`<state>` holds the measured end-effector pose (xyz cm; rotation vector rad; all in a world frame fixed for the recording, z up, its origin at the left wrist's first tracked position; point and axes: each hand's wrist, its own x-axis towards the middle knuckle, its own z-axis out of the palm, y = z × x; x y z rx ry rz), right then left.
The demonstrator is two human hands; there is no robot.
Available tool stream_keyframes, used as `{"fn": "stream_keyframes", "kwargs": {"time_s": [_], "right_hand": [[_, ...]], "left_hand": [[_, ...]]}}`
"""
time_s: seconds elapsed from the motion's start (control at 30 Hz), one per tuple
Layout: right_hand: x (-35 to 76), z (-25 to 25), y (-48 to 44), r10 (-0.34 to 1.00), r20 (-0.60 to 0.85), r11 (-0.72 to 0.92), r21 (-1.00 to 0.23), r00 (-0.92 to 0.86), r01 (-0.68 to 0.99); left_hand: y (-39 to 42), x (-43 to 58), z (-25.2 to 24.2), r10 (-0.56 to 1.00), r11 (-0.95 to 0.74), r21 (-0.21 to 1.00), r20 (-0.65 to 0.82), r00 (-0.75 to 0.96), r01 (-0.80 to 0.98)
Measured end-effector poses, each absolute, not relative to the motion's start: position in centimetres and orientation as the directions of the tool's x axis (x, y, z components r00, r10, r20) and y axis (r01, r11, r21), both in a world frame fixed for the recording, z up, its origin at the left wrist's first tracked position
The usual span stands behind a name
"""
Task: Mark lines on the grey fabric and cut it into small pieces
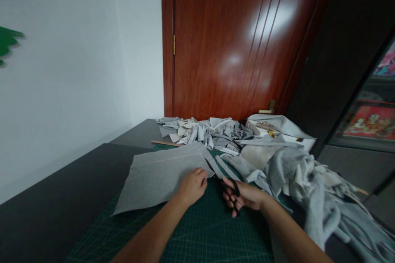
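A large piece of grey fabric (154,176) lies across the green cutting mat (197,230), with a pale line marked near its far edge. My left hand (194,185) grips this fabric near its right edge, fingers curled over it. In my right hand (237,197) are black-handled scissors (237,189), fingers through the loops. Their tips meet the fabric's right corner, just right of my left hand; whether the blades are apart is too small to tell. Beyond them, a narrow strip (214,164) runs along the fabric's right edge, with a dark gap between.
Fabric scraps (210,131) are heaped at the table's back edge. A white box (280,127) with cloth over it stands at the back right. More grey cloth (296,172) piles up along the right side. A wooden ruler-like stick (166,143) lies behind the fabric.
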<state>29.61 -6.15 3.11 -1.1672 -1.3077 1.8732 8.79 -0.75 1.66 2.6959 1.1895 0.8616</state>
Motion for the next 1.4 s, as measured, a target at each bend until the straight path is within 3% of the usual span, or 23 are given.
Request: {"fn": "stream_keyframes", "kwargs": {"time_s": [0.7, 1.4], "right_hand": [[29.6, 2.4, -5.3, 0.834, -0.311, -0.383, -0.921, -0.455, -0.073], [27.1, 2.8, -5.8, 0.939, -0.224, -0.252, -0.964, -0.26, -0.08]], "left_hand": [[-0.6, 8.9, 1.4, 0.691, -0.706, 0.286, 0.479, 0.541, 0.648], [-1.0, 8.8, 2.0, 0.696, -0.705, 0.31, 0.474, 0.54, 0.637]]}}
